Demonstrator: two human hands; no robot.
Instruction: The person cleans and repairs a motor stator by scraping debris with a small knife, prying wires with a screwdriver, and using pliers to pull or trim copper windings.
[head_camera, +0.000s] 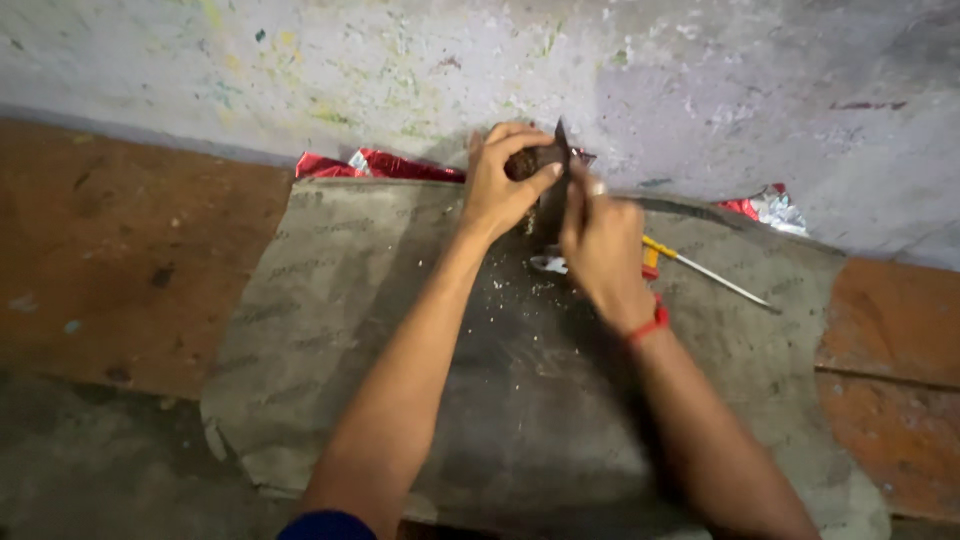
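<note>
1. The left hand (497, 190) was curled around a small dark brown lump (533, 160), with the thumb and fingers closed on it.
2. The lump was held up at the far edge of a big grey woven sack (330, 330), close to the pale, paint-speckled wall (300, 70).
3. The right hand (602, 250) was right next to the left hand, with its fingers bent in.
4. It seemed to hold a thin dark pointed piece (560, 140) that stuck up beside the lump, but the grip was blurry, so I cannot tell for sure.
5. A red thread band (650, 325) sat on the right wrist.
6. A screwdriver with a yellow handle and a thin metal shaft (700, 268) lay on the sack, just beside the right hand.
7. A small shiny metal thing (547, 264) lay on the sack under the hands, too blurry to name.
8. Tiny pale crumbs (500, 290) were spread on the sack near it.
9. Shiny red foil (385, 165) poked out from behind the sack by the wall.
10. The sack lay flat on a brown and grey floor (110, 250).
</note>
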